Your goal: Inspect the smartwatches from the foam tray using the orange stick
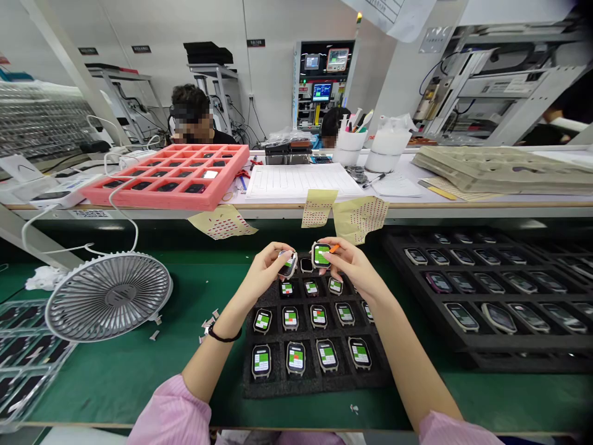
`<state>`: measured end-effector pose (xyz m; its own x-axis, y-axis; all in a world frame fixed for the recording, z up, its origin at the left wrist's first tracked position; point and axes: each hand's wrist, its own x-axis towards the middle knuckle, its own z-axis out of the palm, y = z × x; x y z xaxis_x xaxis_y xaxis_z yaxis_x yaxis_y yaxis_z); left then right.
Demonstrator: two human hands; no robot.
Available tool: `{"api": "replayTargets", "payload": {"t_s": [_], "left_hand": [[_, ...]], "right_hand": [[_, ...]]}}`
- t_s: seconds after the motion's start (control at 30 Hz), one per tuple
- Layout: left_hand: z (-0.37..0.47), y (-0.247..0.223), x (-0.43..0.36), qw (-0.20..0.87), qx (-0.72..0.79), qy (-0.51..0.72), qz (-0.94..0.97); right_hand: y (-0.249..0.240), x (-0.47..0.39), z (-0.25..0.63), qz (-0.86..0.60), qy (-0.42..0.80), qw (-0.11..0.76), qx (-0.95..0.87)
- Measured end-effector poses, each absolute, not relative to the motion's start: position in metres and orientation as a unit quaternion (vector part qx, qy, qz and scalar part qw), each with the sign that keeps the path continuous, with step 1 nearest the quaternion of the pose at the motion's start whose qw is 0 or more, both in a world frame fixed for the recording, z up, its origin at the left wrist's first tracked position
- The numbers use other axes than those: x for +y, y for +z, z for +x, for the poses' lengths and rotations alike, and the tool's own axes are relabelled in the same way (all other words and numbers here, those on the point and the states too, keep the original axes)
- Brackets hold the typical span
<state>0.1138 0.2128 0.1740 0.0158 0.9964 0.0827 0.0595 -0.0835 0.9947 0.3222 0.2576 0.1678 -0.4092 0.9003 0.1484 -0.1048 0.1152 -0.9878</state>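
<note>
My left hand is closed on a smartwatch body, which is tilted and partly covered by the thumb. In my right hand another smartwatch is held upright, its screen lit green and white. A small orange piece shows at the right fingers; I cannot make out what it is. Both hands are above the far rows of a black foam tray. Strapless smartwatches sit in its compartments, many with lit screens, such as the front-row watch. My right forearm hides part of the tray's right side.
A white fan lies face up at left beside clear trays. Stacked black trays of watches stand at right. On the shelf are a red foam tray, papers and pen cups. Two people sit beyond.
</note>
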Motion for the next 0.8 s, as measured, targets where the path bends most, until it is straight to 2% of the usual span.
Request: {"api": "replayTargets", "payload": {"t_s": [0.37, 0.8], "left_hand": [[0.1155, 0.1797, 0.2090, 0.477, 0.494, 0.495, 0.532], [0.1112, 0.1747, 0.2121, 0.478, 0.475, 0.505, 0.540]], "right_hand": [[0.1673, 0.2589, 0.3157, -0.374, 0.570, 0.482, -0.551], [0.1671, 0.2562, 0.3196, -0.338, 0.572, 0.447, -0.599]]}}
